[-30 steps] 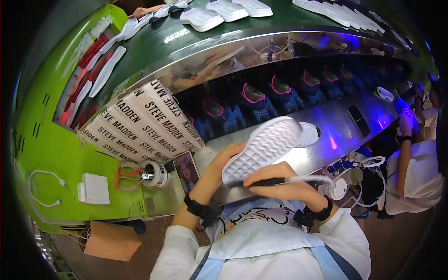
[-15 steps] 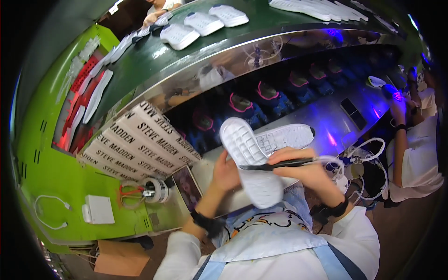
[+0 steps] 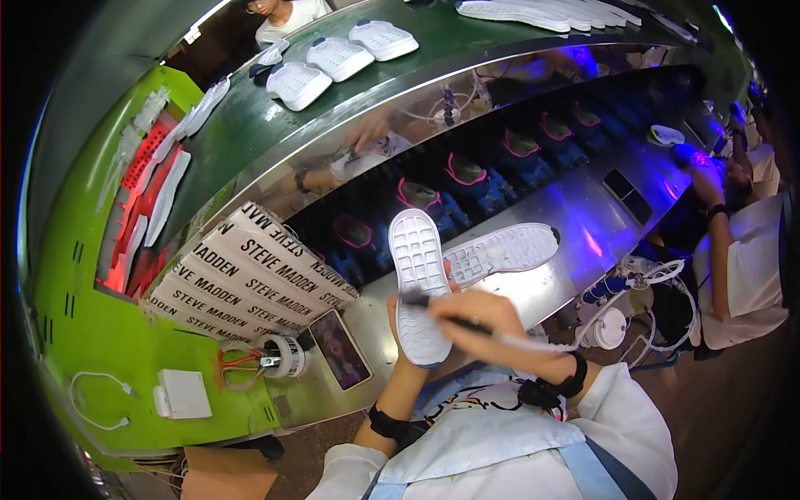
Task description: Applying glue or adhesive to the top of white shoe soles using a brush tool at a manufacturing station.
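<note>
My left hand (image 3: pixel 392 310), mostly hidden behind a white shoe sole (image 3: pixel 419 258), grips it from below with fingers at both edges. The sole stands lengthwise, its recessed grid side facing up. In my right hand (image 3: pixel 492 317) is a black-handled brush (image 3: pixel 458 322) with a pale hose trailing from its rear end. The dark brush tip is over the middle of the held sole; whether it touches cannot be made out. A second white sole (image 3: pixel 517 247) lies grid side up on the metal bench (image 3: pixel 542 290), just right of the held one.
A printed box (image 3: pixel 250 279) leans left of the soles, near a phone (image 3: pixel 340 350), a tape roll (image 3: pixel 290 357) and red-handled scissors (image 3: pixel 237 357). Dark uppers with pink rims (image 3: pixel 417 194) line the trough behind. White soles (image 3: pixel 340 58) sit on the green shelf. A co-worker's arm (image 3: pixel 718 250) is at right.
The held sole has turned more upright and face-on. My right hand has moved left and down, carrying the brush tip along the sole. The far person's hand has left the shelf soles.
</note>
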A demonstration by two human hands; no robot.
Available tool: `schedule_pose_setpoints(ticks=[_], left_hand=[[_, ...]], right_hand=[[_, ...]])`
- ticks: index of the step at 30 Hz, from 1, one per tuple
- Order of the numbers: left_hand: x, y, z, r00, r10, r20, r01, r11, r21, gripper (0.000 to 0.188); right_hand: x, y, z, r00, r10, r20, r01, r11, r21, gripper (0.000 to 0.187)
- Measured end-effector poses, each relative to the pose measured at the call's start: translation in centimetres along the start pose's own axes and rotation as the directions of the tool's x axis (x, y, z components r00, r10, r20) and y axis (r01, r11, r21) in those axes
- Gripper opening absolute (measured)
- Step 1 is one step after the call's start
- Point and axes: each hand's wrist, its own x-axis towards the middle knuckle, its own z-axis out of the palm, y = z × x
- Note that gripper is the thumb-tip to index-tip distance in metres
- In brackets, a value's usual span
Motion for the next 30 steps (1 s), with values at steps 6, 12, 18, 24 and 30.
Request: schedule_pose_setpoints(ticks=[6,12,18,24,30], left_hand=[[1.8,1.8,2.4,0.996,-0.081,-0.033,0.084,0.992,0.093,0.081],[2.6,3.5,3.2,0.949,-0.314,0.015,0.313,0.948,0.057,0.074],[3.5,4.1,4.4,0.904,-0.427,-0.025,0.423,0.886,0.191,0.079],[4.3,4.3,5.0,0.703,-0.614,-0.36,0.693,0.704,0.152,0.054],[4.7,4.1,7.9,0.65,-0.544,-0.531,0.758,0.512,0.403,0.042]], right_hand=[[-0.2,-1.0,-0.2,0.923,0.294,0.248,-0.364,0.875,0.319,0.015],[-0.4,-1.0,-1.0,0.859,0.385,0.337,-0.507,0.73,0.458,0.021],[0.2,-1.6,-2.2,0.931,0.061,0.361,-0.142,0.969,0.203,0.012],[-0.2,-1.6,-3.4,0.896,-0.093,0.435,0.048,0.992,0.114,0.008],[-0.6,-1.3,-4.3,0.874,-0.074,0.48,0.02,0.993,0.116,0.008]])
